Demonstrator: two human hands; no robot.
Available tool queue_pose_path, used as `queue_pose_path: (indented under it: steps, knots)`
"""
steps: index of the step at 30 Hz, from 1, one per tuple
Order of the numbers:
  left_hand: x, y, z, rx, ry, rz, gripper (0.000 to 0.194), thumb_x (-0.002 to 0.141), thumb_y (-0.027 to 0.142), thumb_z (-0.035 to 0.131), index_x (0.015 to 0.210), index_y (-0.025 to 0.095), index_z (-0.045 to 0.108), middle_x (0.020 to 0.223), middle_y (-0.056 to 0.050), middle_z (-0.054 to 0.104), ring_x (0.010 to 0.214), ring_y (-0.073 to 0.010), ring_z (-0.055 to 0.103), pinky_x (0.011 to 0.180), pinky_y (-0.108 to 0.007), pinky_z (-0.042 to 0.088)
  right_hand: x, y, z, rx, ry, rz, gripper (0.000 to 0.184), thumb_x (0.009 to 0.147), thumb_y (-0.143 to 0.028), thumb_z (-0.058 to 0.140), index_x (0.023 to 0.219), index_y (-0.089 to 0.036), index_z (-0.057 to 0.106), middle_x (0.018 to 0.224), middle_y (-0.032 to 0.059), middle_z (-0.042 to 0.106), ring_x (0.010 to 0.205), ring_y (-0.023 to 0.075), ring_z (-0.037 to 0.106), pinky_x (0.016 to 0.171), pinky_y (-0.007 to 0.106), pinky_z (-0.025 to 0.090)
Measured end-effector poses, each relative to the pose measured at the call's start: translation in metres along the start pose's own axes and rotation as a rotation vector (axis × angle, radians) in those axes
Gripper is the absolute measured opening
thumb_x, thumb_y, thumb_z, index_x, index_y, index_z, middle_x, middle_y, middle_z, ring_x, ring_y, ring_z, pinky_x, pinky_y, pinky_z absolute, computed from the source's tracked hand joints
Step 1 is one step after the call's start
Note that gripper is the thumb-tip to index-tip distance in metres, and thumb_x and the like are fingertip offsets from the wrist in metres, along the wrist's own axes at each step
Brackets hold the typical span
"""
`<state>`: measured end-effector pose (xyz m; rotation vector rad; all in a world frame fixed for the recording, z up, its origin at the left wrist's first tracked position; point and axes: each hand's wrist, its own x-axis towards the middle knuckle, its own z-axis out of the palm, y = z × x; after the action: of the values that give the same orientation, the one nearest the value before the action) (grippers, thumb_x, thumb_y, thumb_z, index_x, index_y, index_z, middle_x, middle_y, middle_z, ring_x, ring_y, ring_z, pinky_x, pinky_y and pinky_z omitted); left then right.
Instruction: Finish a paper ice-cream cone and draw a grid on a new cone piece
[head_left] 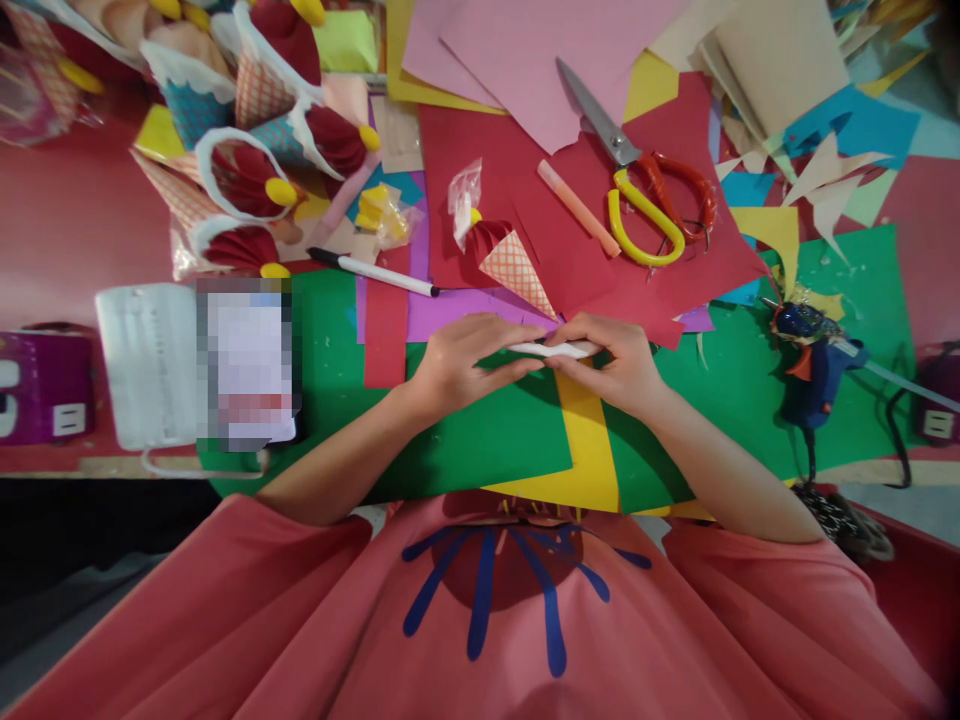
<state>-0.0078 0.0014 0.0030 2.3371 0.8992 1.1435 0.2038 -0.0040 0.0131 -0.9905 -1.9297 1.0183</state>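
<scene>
My left hand (461, 360) and my right hand (619, 360) meet over a green paper sheet (480, 440). Both pinch a thin white rolled strip (559, 349) that lies crosswise between their fingertips. The fingers of each hand are closed on it. A yellow sheet (589, 450) lies under my right wrist. Just beyond the hands sits a paper cone (510, 265) with an orange grid pattern, a dark red fan and a yellow ball in plastic wrap.
Scissors (637, 180) with yellow and red handles lie on red paper, beside a peach glue stick (577, 208). A blue glue gun (814, 365) stands at the right. A black-capped white marker (375, 270), several finished cones (247, 130) and a white box (146, 365) are at the left.
</scene>
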Motion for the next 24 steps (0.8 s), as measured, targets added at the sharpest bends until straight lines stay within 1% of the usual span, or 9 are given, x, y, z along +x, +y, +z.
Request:
queue_pose_path:
  steps: [2,5,6,8,11,14,16,20,24]
  knots:
    - [0.0011,0.0007,0.0006,0.004,0.009,0.010,0.019,0.093,0.034,0.062,0.094,0.018,0.072,0.081,-0.003,0.077,0.074,-0.0116,0.072,0.069,-0.021,0.054,-0.0005,0.0006,0.0000,0.031,0.002,0.054,0.022,0.085,-0.038,0.070,0.093,-0.018,0.068,0.080,0.0006,0.071,0.066,0.0099,0.062,0.060,0.021,0.045]
    - [0.0027,0.0015,0.0001,0.006,0.057,0.012,0.013,0.092,0.029,0.065,0.089,0.019,0.072,0.078,-0.002,0.077,0.070,-0.0110,0.071,0.064,-0.020,0.053,-0.0010,0.0011,0.0001,0.081,0.011,0.130,0.040,0.078,-0.046,0.076,0.105,-0.019,0.065,0.086,0.0014,0.071,0.071,0.0119,0.064,0.060,0.022,0.047]
    - [0.0030,0.0016,-0.0005,0.008,0.069,0.005,0.012,0.091,0.028,0.065,0.089,0.019,0.072,0.078,-0.001,0.077,0.068,-0.0109,0.071,0.063,-0.020,0.053,-0.0011,0.0012,0.0002,0.084,0.017,0.135,0.040,0.078,-0.046,0.076,0.105,-0.019,0.065,0.088,0.0021,0.071,0.073,0.0125,0.064,0.060,0.022,0.047]
    - [0.0030,0.0014,-0.0017,0.020,0.070,-0.005,0.013,0.092,0.029,0.064,0.089,0.019,0.072,0.077,-0.001,0.077,0.067,-0.0107,0.071,0.063,-0.020,0.053,-0.0011,0.0012,0.0005,0.069,0.022,0.112,0.031,0.082,-0.043,0.073,0.100,-0.019,0.066,0.091,0.0028,0.072,0.075,0.0126,0.065,0.063,0.022,0.048]
    - [0.0024,0.0010,-0.0027,0.031,0.049,0.004,0.020,0.093,0.035,0.062,0.096,0.018,0.072,0.082,-0.003,0.078,0.071,-0.0120,0.072,0.067,-0.021,0.054,-0.0010,0.0008,0.0002,0.050,0.019,0.069,0.020,0.086,-0.037,0.068,0.093,-0.018,0.066,0.085,0.0015,0.072,0.070,0.0108,0.064,0.062,0.021,0.047]
    - [0.0017,0.0008,-0.0017,0.010,0.036,0.038,0.022,0.091,0.034,0.064,0.103,0.016,0.070,0.085,-0.004,0.077,0.075,-0.0123,0.072,0.070,-0.021,0.054,-0.0009,0.0000,-0.0010,0.037,-0.002,0.072,0.020,0.087,-0.038,0.068,0.092,-0.019,0.067,0.081,0.0005,0.072,0.066,0.0101,0.062,0.059,0.021,0.046]
    - [0.0013,0.0008,-0.0007,0.004,0.027,0.047,0.017,0.093,0.030,0.063,0.101,0.017,0.071,0.083,-0.003,0.077,0.074,-0.0116,0.071,0.070,-0.021,0.054,-0.0009,-0.0004,-0.0017,0.035,-0.019,0.078,0.022,0.087,-0.040,0.068,0.092,-0.019,0.068,0.081,0.0005,0.072,0.066,0.0105,0.063,0.059,0.021,0.047]
    - [0.0016,0.0010,-0.0005,0.024,0.031,0.041,0.015,0.094,0.029,0.061,0.093,0.018,0.071,0.079,-0.003,0.077,0.072,-0.0113,0.071,0.068,-0.021,0.053,-0.0012,-0.0011,-0.0017,0.015,0.005,0.070,0.027,0.083,-0.041,0.072,0.098,-0.020,0.068,0.093,0.0031,0.074,0.077,0.0134,0.067,0.065,0.023,0.050]
    - [0.0028,0.0021,-0.0020,-0.004,0.054,0.035,0.011,0.091,0.026,0.065,0.094,0.017,0.071,0.080,-0.003,0.077,0.072,-0.0105,0.071,0.067,-0.019,0.053,-0.0015,-0.0017,-0.0019,-0.007,0.028,0.011,0.016,0.086,-0.032,0.069,0.095,-0.019,0.068,0.090,0.0032,0.075,0.076,0.0126,0.068,0.065,0.022,0.051]
